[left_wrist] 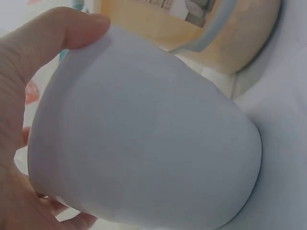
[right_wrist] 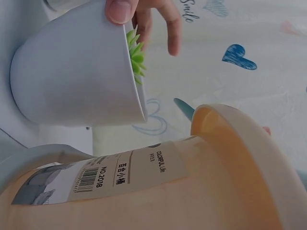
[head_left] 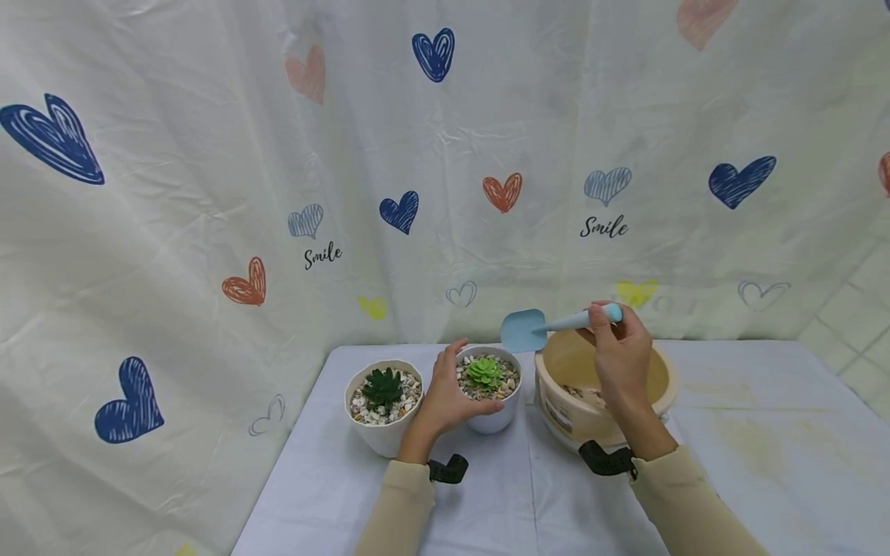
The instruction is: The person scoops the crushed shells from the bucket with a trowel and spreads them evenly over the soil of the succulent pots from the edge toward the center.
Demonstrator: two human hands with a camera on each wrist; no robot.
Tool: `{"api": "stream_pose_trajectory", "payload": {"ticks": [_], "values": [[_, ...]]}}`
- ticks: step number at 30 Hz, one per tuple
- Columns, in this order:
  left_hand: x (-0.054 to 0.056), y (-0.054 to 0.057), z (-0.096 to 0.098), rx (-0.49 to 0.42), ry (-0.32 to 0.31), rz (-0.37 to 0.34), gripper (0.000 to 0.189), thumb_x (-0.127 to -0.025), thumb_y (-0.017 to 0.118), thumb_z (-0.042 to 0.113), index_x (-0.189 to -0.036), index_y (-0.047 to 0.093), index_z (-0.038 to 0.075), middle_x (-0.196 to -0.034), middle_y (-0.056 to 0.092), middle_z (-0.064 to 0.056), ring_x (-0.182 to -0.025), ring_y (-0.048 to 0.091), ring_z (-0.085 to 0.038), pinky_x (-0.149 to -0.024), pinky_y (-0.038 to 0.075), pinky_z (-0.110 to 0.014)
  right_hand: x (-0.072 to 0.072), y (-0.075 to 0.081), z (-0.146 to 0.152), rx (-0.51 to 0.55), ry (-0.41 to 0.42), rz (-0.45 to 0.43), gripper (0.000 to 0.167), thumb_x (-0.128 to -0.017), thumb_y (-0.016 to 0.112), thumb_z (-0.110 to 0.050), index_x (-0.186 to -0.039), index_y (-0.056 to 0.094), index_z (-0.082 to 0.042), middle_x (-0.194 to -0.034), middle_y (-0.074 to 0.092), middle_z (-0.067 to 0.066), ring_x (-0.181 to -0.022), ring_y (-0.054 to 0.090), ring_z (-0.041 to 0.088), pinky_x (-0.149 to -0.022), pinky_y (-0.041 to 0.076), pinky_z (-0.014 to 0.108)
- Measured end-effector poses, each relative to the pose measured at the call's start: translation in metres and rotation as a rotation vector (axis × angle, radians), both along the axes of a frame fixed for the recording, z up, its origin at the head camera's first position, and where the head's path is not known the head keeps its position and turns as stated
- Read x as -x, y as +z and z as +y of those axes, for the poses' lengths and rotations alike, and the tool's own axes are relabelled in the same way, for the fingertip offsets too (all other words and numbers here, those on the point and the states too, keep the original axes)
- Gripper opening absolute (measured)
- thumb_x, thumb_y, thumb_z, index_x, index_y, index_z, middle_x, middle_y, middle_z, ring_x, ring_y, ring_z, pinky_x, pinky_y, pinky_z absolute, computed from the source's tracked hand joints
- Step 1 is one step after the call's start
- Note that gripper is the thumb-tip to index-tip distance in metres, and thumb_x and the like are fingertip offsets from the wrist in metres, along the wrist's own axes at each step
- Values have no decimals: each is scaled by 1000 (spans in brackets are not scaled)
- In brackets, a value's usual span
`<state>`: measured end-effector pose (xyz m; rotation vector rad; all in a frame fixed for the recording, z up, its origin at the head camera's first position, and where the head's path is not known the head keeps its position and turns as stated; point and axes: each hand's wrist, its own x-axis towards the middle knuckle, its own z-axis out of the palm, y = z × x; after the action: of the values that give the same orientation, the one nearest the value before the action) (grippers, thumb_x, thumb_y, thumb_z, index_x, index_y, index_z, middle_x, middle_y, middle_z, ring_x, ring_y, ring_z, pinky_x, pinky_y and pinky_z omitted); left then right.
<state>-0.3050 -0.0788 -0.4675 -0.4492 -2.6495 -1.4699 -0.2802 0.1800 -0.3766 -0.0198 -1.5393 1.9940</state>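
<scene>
My left hand [head_left: 445,398] grips the rim of a white flowerpot [head_left: 495,419], its thumb along the near side and its fingers around the left side. In that pot a light green succulent [head_left: 484,372] sits among small pebbles. My right hand [head_left: 619,357] holds a light blue garden trowel [head_left: 524,330] by its handle, above a cream bucket [head_left: 562,411]. The trowel's blade points left, close over the back right rim of the pot. Some pebbles [head_left: 584,395] lie at the bucket's bottom, partly hidden by the right hand. The left wrist view shows the pot's smooth side [left_wrist: 144,129] upright on the table.
Left of my left hand stands another white pot [head_left: 382,442] with a dark green succulent [head_left: 382,386] in pebbles. The bucket's pale handle [right_wrist: 43,155] hangs down at its side, near a printed label [right_wrist: 105,175]. A heart-patterned curtain [head_left: 431,139] rises behind the white-covered table [head_left: 487,502].
</scene>
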Motion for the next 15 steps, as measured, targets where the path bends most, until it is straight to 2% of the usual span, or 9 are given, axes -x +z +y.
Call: {"api": "stream_pose_trajectory", "payload": {"ticks": [9, 15], "values": [[0, 4, 0, -4, -13, 17, 118, -64, 95, 51, -155, 20, 50, -158, 36, -15, -141, 44, -34, -106, 44, -61, 1, -1, 3, 39, -14, 58, 21, -98, 68, -17, -109, 68, 0, -102, 65, 7, -97, 69, 16, -83, 59, 25], [-1, 4, 0, -1, 7, 24, 116, -65, 94, 47, -156, 21, 47, -156, 37, -17, -139, 44, -34, -105, 45, -62, -8, 0, 10, 75, -4, 40, 21, -98, 68, -20, -108, 67, -1, -105, 64, 10, -96, 69, 16, -84, 60, 27]]}}
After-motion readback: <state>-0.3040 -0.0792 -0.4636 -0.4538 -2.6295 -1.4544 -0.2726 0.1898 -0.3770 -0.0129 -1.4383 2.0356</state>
